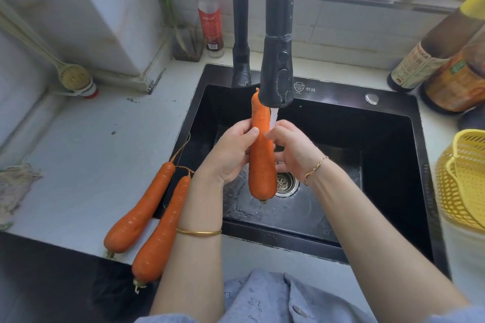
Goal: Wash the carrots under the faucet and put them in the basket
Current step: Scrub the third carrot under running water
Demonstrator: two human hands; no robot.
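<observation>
Holding one carrot (262, 165) under the running faucet (278, 73), over the black sink (341, 89), left grip (233, 155) and right grip (296, 152) both curled round it. With two more carrots (139, 215) lying on the surface (91, 160) at left, yellow basket (462, 191) at right.

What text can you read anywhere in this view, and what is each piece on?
"舒田": back rim of the sink, beside a shield logo whose small print is unreadable.
Red-labelled bottle: print too blurred to read.
Brown bottle and orange-labelled jar at right: labels too blurred to read.
</observation>
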